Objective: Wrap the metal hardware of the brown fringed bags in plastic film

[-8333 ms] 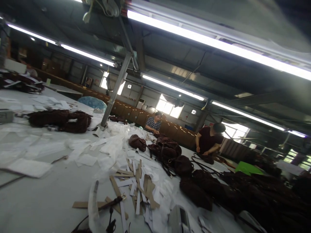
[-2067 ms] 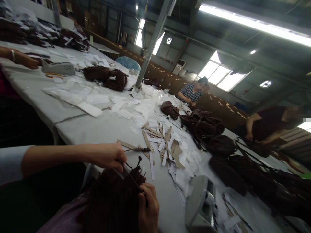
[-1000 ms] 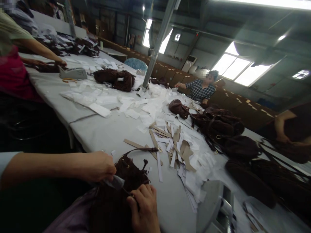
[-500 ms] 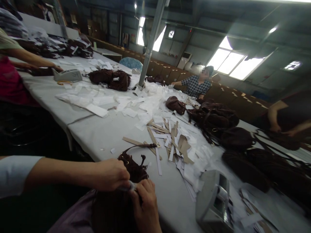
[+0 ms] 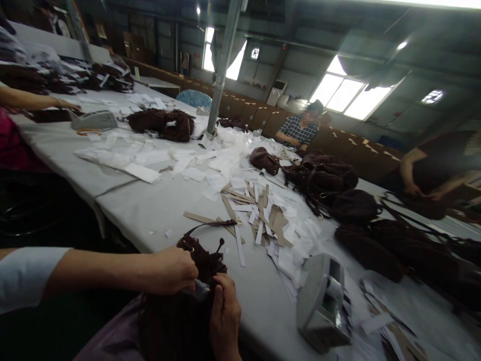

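A dark brown handbag [image 5: 205, 263] with a strap and metal eyelets rests in my lap against the table edge. My left hand [image 5: 171, 271] is closed over its opening, and a crumpled greyish, see-through piece of plastic wrap [image 5: 201, 290] shows just below the fist. On the bag's near right side, my right hand [image 5: 225, 311] holds the edge with bent fingers, the thumb towards me. The bag's lower part is lost in shadow. Its strap [image 5: 210, 225] lies out over the table.
Paper and card strips [image 5: 259, 210] are heaped beyond the bag. A grey tape dispenser [image 5: 321, 301] stands at the right, with brown bags [image 5: 326, 175] piled behind it. A metal post [image 5: 221, 75] rises from the table [image 5: 150, 210]. Co-workers sit or stand around it.
My right hand has come away from the plastic wrap and now lies on the bag's side. My left hand remains closed near the opening. The view has shifted slightly.
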Action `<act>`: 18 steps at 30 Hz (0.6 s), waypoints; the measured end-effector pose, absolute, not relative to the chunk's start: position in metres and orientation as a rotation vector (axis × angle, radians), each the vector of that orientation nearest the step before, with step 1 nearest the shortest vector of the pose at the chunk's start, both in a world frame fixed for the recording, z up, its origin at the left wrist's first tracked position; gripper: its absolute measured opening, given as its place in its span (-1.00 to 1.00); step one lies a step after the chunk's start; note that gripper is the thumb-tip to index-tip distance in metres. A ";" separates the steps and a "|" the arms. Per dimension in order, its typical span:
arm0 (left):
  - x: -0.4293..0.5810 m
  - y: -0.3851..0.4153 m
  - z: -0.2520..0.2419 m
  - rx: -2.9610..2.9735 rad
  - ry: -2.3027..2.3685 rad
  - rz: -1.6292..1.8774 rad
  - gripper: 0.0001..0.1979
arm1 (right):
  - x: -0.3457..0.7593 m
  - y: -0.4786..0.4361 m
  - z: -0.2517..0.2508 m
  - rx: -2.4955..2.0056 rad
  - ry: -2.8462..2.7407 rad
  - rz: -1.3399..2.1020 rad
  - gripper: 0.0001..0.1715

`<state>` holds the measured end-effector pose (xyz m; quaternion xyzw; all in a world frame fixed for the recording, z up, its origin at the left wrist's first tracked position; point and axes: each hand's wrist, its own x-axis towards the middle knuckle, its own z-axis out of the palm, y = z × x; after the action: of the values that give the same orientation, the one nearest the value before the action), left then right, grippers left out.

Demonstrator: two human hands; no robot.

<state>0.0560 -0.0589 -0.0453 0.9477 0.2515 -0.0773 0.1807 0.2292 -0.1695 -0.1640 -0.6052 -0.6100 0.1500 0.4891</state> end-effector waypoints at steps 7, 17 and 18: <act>0.076 -0.067 -0.062 2.731 0.705 -0.151 -0.74 | 0.226 -0.173 -0.162 -1.561 -1.351 0.478 -0.66; 0.096 -0.066 -0.066 2.417 0.733 0.137 -0.70 | 0.225 -0.160 -0.136 -1.732 -1.465 0.174 -0.50; 0.095 -0.064 -0.066 2.345 0.703 0.162 -0.68 | 0.224 -0.157 -0.135 -1.753 -1.449 0.171 -0.47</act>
<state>0.0954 -0.0639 -0.0665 0.8998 0.2697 0.0623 0.3373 0.2243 -0.1573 -0.1354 -0.6985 -0.5772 0.0681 0.4174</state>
